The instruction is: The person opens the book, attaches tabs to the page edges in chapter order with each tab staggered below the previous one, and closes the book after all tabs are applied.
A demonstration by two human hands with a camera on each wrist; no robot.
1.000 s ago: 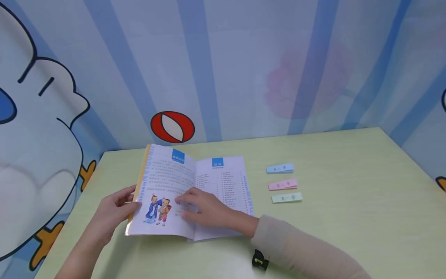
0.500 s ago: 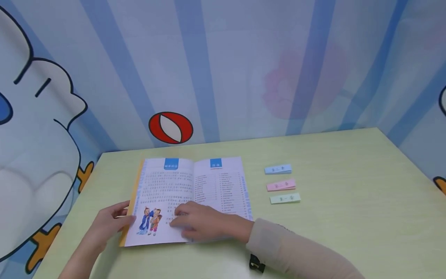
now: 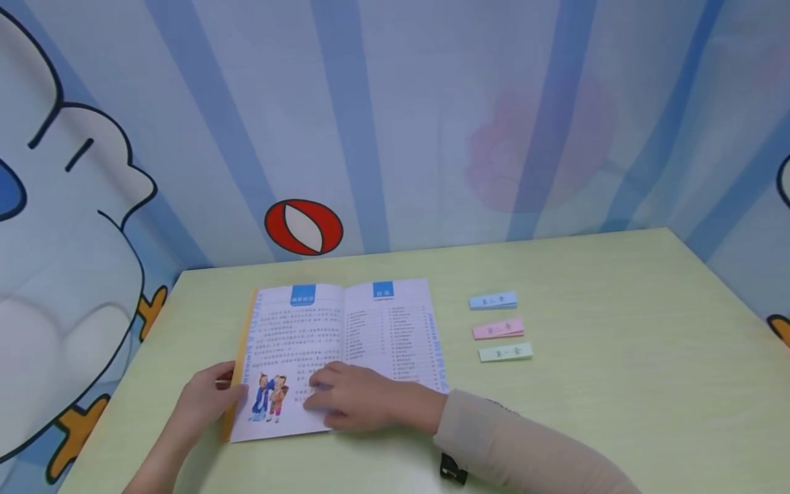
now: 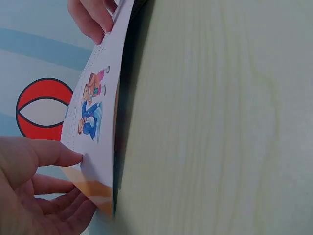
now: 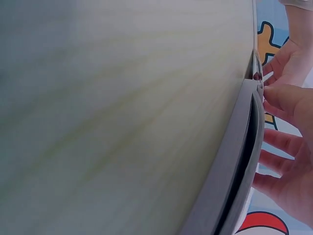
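1. My left hand (image 3: 205, 401) is pinching the book (image 3: 324, 336) at its nine-o'clock edge; the book is lying toward two o'clock.
2. Its fold (image 3: 343, 322) is running twelve to six.
3. My right hand (image 3: 354, 396), nearer, is resting across the fold, fingers relaxed, gripping nothing.

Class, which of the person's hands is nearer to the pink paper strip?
Right. The right hand rests on the open book, left of the pink paper strip; the left hand grips the book's left edge, farther away.
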